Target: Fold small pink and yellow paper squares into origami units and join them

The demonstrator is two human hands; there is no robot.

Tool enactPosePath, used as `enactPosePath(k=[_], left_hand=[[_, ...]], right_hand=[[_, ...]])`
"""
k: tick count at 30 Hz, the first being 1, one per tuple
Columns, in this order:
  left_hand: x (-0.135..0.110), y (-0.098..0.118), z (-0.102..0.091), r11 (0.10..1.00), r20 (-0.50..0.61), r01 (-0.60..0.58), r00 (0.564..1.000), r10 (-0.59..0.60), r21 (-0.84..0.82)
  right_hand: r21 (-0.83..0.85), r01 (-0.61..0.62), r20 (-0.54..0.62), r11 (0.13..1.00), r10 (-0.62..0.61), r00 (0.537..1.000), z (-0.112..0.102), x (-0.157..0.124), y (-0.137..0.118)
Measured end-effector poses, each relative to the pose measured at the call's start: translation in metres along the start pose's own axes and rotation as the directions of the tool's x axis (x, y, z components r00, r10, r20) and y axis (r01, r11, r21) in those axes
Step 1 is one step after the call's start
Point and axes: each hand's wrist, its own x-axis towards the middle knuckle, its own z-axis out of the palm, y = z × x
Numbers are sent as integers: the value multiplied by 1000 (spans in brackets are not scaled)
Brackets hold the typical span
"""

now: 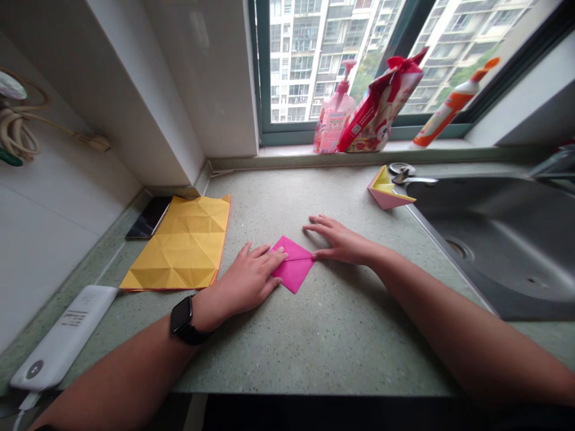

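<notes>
"Resting on the pink paper [294,270], is that the left hand [251,278]?"

"Yes. Pretend the pink paper is the middle of a clock, with the window [296,66] up at 12. The left hand comes in from 9. Its pointer fingertip is on the paper, and its thumb touches the edge. The fingers are a bit spread, and they aren't pinching."

"And the right hand [347,240]?"

"That's at 2. Its fingers are spread wide, with the thumb tip at the paper's 3 o'clock corner. I can't tell if the thumb pushes down."

"Where is the pink paper, then?"

"Flat on the green counter [323,341], folded small, with corners near 12, 3 and 6. A line goes across it."

"What else is around?"

"Big yellow paper [179,242] with creases at 9, and a folded pink and yellow shape [390,200] far out at 2, beside the sink [485,239]. A black watch [181,315] is on the left wrist."
</notes>
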Motion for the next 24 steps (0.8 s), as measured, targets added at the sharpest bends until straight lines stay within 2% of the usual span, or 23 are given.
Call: enactPosePath(k=[5, 7, 10, 14, 24], left_hand=[[-1, -5, 3, 999, -18, -36, 999, 36, 10], [-1, -5, 3, 999, -25, -42, 999, 43, 18], [0, -3, 1, 999, -51, -36, 998, 37, 21], [0, 1, -3, 999, -75, -14, 997, 17, 41], [-5, -9, -10, 994, -94, 14, 996, -4, 105]], right_hand=[[126, 179, -145, 976, -161, 976, 3, 4, -27], [92, 273, -137, 958, -259, 956, 9, 4, -41], [26, 360, -50, 932, -359, 932, 16, 4, -54], [-12, 368, 4, 930, -368, 930, 17, 2, -58], [-49, 355, 22, 933, -355, 935, 16, 1, -58]])
